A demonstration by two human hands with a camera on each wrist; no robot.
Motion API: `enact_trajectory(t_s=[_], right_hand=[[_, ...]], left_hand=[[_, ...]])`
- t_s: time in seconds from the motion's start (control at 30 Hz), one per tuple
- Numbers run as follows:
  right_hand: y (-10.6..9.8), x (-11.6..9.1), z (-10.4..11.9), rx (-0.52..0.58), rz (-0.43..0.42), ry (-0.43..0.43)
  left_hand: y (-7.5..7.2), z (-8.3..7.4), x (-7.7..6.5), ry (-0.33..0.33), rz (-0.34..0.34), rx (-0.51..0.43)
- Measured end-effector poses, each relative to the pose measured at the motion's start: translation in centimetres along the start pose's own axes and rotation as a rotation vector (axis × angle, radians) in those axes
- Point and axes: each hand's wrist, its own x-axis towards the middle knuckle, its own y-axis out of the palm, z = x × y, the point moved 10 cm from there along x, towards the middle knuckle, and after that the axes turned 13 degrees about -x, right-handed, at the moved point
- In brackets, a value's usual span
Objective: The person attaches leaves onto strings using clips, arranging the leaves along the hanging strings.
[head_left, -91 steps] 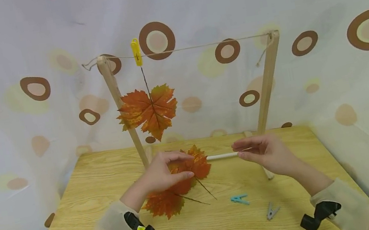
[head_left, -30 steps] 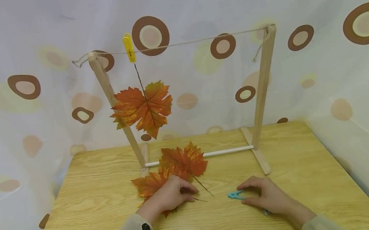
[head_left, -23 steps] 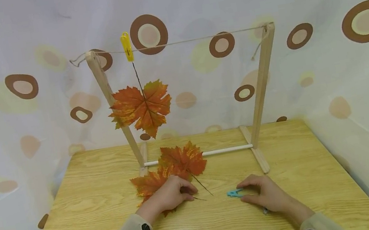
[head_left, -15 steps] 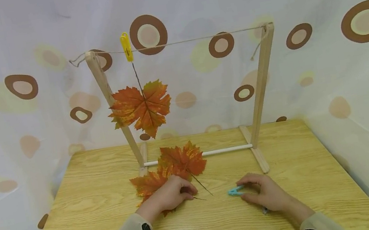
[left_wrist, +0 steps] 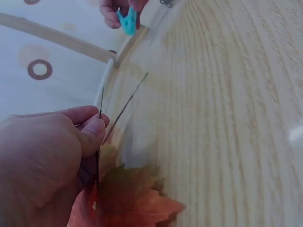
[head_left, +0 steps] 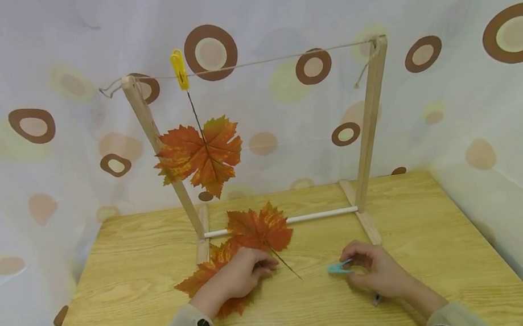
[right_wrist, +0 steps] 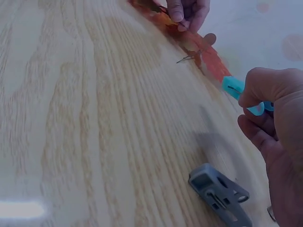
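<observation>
My left hand [head_left: 241,273] pinches the thin dark stem [left_wrist: 98,158] of an orange-red artificial leaf [head_left: 193,284] between thumb and fingers. The hand and forearm hide part of that leaf. Just behind lies a second leaf [head_left: 272,229], its stem pointing toward the front right. My right hand [head_left: 376,273] holds a light blue clothespin [right_wrist: 233,87] by its handles, thumb on one side and fingers on the other; its shadow falls on the table apart from it. Below this hand a grey clothespin [right_wrist: 218,191] lies on the wood, mostly covered in the head view.
A wooden frame [head_left: 372,127] stands at the back of the table [head_left: 319,320], with a string [head_left: 265,61] across its top and a white rod [head_left: 322,214] low down. A yellow clothespin [head_left: 179,70] holds another leaf [head_left: 205,155] on the string, at the left.
Both hands have come forward from near the white rod. The left has taken the leaf's stem, and that leaf has shifted left. The right has picked up the blue clothespin and raised it slightly.
</observation>
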Motion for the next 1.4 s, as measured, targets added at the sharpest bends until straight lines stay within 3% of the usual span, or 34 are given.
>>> enact_trajectory(t_s=[0.27,0.47,0.57,0.67,0.8,0.9,1.07,1.4], right_hand=[[-0.5,0.1,0.5,0.044,-0.025,0.019],[-0.6,0.4,1.6,0.062,0.004,0.005],[-0.6,0.8,2.8,0.139,0.027,-0.040],[-0.6,1.2,3.2,0.203,0.052,-0.014],[-1.0,1.5,2.7,0.125,0.036,0.089],[-1.3,2.0,2.8,0.118,0.013,0.108],[-1.9,2.8,3.6,0.219,-0.034,0.092],[-2.1,5.0,6.8,0.134,-0.055,0.025]], left_hand=[[-1.2,-2.3,-0.7,0.054,-0.028,0.054],[-2.3,-3.7,-1.1,0.045,-0.048,-0.017],[-2.8,-4.1,-1.1,0.034,-0.061,-0.052],[-3.4,-4.4,-1.3,0.013,-0.078,-0.095],[-4.3,-5.3,-1.6,0.002,-0.111,-0.149],[-4.9,-6.1,-1.8,0.024,-0.131,-0.174],[-5.4,-6.8,-2.0,0.034,-0.151,-0.179],[-4.8,-9.7,-1.5,0.073,-0.154,-0.195]])
